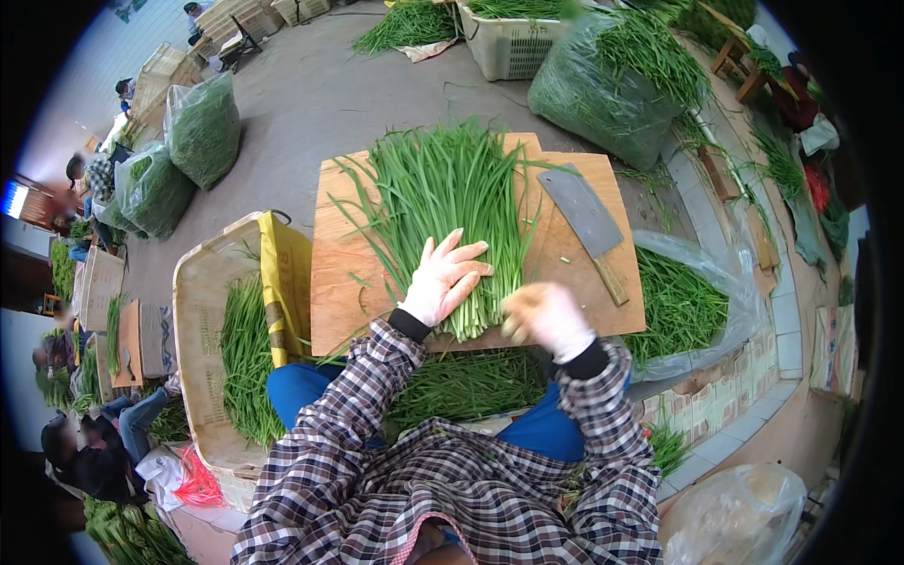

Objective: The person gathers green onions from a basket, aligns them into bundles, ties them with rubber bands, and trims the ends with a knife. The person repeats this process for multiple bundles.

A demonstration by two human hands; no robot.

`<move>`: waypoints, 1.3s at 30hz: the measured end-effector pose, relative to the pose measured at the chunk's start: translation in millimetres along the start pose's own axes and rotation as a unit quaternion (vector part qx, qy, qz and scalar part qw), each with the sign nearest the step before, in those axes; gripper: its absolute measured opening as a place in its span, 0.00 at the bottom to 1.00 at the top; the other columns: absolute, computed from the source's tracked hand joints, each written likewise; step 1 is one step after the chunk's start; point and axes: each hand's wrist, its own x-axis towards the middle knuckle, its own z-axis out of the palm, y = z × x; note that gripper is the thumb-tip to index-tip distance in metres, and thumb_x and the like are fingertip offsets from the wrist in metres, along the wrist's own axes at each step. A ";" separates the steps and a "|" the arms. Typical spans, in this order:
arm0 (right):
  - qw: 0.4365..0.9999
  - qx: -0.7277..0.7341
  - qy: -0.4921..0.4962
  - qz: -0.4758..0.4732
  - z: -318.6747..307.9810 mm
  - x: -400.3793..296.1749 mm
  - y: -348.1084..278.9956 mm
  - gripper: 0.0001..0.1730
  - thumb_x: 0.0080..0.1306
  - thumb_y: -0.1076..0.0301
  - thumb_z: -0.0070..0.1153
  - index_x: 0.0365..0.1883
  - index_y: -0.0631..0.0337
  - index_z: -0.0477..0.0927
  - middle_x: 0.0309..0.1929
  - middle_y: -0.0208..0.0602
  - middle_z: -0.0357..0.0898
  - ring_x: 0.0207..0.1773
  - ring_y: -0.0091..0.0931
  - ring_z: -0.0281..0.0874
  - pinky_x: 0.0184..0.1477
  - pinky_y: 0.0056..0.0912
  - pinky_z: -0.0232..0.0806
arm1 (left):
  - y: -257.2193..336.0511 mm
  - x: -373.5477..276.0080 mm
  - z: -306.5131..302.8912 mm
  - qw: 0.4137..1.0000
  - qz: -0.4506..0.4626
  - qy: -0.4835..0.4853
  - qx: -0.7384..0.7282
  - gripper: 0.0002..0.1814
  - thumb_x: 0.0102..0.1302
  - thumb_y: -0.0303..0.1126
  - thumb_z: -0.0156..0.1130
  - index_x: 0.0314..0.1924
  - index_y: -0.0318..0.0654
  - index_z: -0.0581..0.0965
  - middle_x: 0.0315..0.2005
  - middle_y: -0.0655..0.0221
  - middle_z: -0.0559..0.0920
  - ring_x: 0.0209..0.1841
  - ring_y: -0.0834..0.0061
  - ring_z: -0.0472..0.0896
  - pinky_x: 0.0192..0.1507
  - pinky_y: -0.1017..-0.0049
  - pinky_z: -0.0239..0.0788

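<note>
A thick bundle of garlic chives (452,183) lies on a wooden board (339,282) before me, its pale stem ends (474,319) towards me. My gloved left hand (446,277) rests flat on top of the stems, fingers spread. Just right of the stem ends is my gloved right hand (547,318), blurred, with fingers curled; whether it pinches anything I cannot tell. On the board's right side lies a cleaver (583,208) with a wooden handle, apart from both hands. Small cut stem bits lie near it.
A plastic crate (201,353) of chives with a yellow sack (286,282) stands left. A plastic bag (738,296) of greens lies right, another bag (579,99) beyond. Loose greens (470,388) lie below the board. Several people sit far left.
</note>
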 end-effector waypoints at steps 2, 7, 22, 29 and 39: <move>0.986 -0.066 0.120 -0.092 -52.4 30.5 15.3 0.07 0.67 0.70 0.53 0.35 0.63 0.80 0.23 0.35 0.81 0.24 0.23 0.78 0.29 0.27 0.71 | 5.1 4.1 -4.7 1.000 0.006 -0.016 0.024 0.13 0.69 0.40 0.52 0.48 0.53 0.82 0.60 0.70 0.74 0.70 0.48 0.57 0.68 0.38 0.39; 0.681 -0.562 0.287 -0.371 -94.2 83.4 7.7 0.08 0.61 0.64 0.58 0.38 0.51 0.84 0.31 0.40 0.78 0.34 0.37 0.77 0.41 0.40 0.71 | 20.5 11.2 -20.2 0.998 0.019 -0.037 0.051 0.15 0.68 0.40 0.54 0.51 0.54 0.81 0.61 0.69 0.73 0.70 0.49 0.58 0.67 0.38 0.41; 0.915 -0.370 0.150 -0.050 -79.8 92.6 9.7 0.17 0.57 0.54 0.64 0.22 0.60 0.84 0.18 0.39 0.81 0.26 0.34 0.80 0.34 0.39 0.71 | 30.5 3.3 -12.0 0.997 -0.061 0.020 -0.041 0.22 0.67 0.37 0.56 0.61 0.48 0.74 0.65 0.65 0.69 0.73 0.55 0.56 0.73 0.54 0.38; 0.957 -0.213 0.124 -0.150 -70.7 104.6 12.7 0.11 0.62 0.65 0.60 0.22 0.60 0.81 0.19 0.30 0.81 0.23 0.20 0.77 0.29 0.27 0.68 | 40.2 -18.1 -47.3 0.997 -0.002 -0.061 -0.041 0.52 0.51 0.74 0.56 0.68 0.46 0.66 0.70 0.60 0.60 0.74 0.50 0.48 0.72 0.49 0.32; 0.945 -0.286 0.107 -0.114 -71.0 125.6 26.2 0.12 0.64 0.63 0.53 0.30 0.63 0.82 0.27 0.46 0.82 0.32 0.37 0.80 0.38 0.38 0.71 | 43.8 -10.8 -18.2 0.982 0.104 -0.110 0.110 0.37 0.50 0.62 0.66 0.57 0.53 0.76 0.64 0.73 0.71 0.71 0.56 0.59 0.67 0.37 0.42</move>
